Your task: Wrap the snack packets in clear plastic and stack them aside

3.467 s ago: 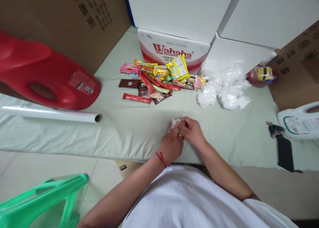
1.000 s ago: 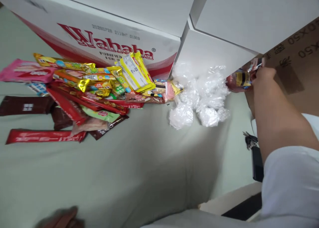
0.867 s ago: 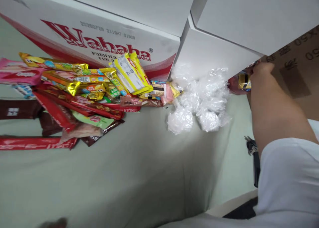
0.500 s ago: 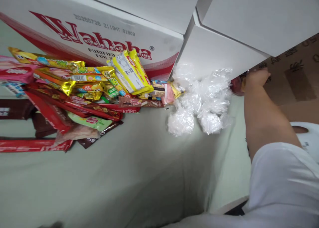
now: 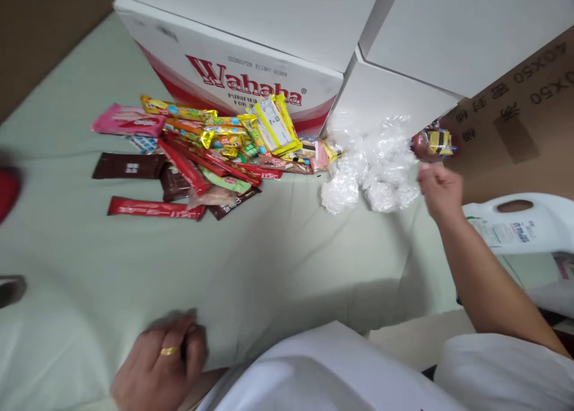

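My right hand is closed, and nothing shows sticking out of it. It is just in front of a bundle of red and yellow wrapped snacks lying in the far right corner. To its left sit several crumpled clear plastic bags, bunched together. My left hand rests on the cloth near the front edge, fingers curled in with nothing visible in them; a gold ring is on one finger. Beyond it lies a pile of packaged snacks: yellow packets, red sticks, brown packets and a pink packet.
A white and red Wahaha carton stands behind the snacks, with more white boxes beside it. A brown cardboard box and a white jug with a handle are at the right. A red object shows at the left edge.
My right hand has drawn back from the corner snacks towards me, uncovering a yellow packet there. My left hand has come into view. The view has shifted left and shows more of the cloth.
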Demonstrator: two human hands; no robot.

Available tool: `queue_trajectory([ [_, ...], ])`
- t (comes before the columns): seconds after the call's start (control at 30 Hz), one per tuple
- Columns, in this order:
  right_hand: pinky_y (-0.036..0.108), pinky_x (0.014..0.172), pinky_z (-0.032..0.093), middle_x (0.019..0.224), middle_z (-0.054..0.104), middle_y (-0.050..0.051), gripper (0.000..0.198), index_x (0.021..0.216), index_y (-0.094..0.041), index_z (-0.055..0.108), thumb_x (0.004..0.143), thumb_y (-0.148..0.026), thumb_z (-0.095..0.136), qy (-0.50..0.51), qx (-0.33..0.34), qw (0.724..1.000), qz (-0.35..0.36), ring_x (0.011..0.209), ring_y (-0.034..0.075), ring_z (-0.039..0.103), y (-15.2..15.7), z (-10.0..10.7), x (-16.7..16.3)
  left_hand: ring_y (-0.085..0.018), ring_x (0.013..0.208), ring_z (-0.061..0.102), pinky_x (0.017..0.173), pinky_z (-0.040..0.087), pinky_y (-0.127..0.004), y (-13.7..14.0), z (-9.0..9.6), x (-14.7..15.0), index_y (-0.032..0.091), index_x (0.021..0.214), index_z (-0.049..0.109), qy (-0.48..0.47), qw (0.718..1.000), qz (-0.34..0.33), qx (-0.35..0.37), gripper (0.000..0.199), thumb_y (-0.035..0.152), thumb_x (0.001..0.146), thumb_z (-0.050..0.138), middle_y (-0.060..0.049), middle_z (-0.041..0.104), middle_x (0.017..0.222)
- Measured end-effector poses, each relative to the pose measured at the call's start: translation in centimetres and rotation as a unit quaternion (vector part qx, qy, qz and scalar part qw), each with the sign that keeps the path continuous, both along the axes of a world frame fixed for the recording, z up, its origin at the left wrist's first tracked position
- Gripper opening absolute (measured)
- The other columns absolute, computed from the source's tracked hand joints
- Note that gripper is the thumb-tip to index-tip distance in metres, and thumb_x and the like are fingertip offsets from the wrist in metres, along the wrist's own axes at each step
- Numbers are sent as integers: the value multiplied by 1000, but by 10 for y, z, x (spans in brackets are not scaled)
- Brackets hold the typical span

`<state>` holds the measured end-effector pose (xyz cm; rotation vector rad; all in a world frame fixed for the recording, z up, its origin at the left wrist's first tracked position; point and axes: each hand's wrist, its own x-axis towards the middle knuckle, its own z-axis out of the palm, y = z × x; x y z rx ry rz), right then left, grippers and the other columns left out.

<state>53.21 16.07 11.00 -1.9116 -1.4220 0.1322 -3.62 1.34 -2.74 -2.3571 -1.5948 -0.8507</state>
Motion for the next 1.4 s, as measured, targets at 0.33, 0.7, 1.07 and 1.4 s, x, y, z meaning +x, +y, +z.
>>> queue_trajectory([
  [0.33, 38, 74, 50, 129, 72, 11, 28, 109, -25, 78, 93, -20, 56, -268, -190, 916, 233, 115, 32, 61, 4, -29, -103, -22, 70, 64, 64, 48, -32, 0, 12, 6, 21, 97, 65, -4, 999, -28, 19, 11, 13, 89, 65, -4, 69, 78],
  [0.7, 24, 47, 27, 64, 57, -3, 46, 75, -23, 60, 65, -57, 89, 373, -34, 925, 59, 52, 9, 35, -19, -12, -117, -20, 72, 64, 67, 47, -31, -3, 7, 5, 20, 96, 65, -20, 998, -36, 36, 11, 11, 89, 64, -2, 69, 79],
  [1.07, 25, 55, 42, 76, 61, -2, 37, 83, -25, 64, 69, -50, 86, 407, 16, 912, 47, 64, 11, 50, -76, -18, -152, -14, 59, 59, 57, 45, -26, -3, 35, 36, 20, 102, 66, -408, 856, -26, -318, 20, 36, 96, 54, 1, 65, 72],
  [1.4, 28, 63, 51, 78, 59, -1, 35, 86, -26, 67, 75, -52, 88, 500, -3, 861, 93, 70, 14, 55, -109, -45, -199, -11, 69, 64, 47, 36, -19, 76, 71, 180, 22, 132, 46, -609, 551, -71, -566, 69, 64, 84, 70, -10, 65, 117],
])
